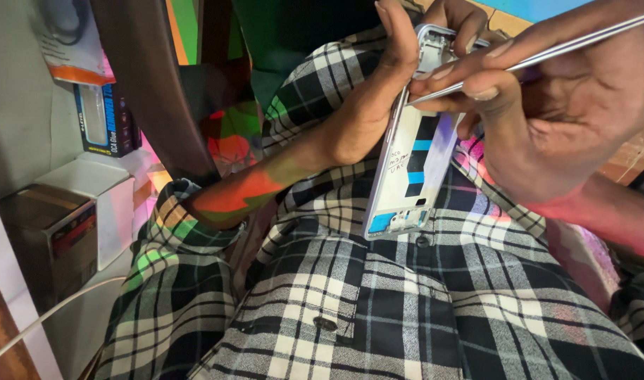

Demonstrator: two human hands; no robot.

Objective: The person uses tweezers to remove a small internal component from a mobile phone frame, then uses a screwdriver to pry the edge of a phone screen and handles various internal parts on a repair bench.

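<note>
My left hand grips an opened phone by its edge, holding it upright against my black-and-white plaid shirt. The phone's back is off, showing a white inner frame with black and blue parts. My right hand pinches thin metal tweezers, with the tips at the phone's top left edge near the camera cutout. The top of the phone is partly hidden by the fingers of both hands.
Small boxes stand at the left: a dark blue carton, a white box and a brown box. A white cable runs along the lower left. A dark curved chair part rises behind my left arm.
</note>
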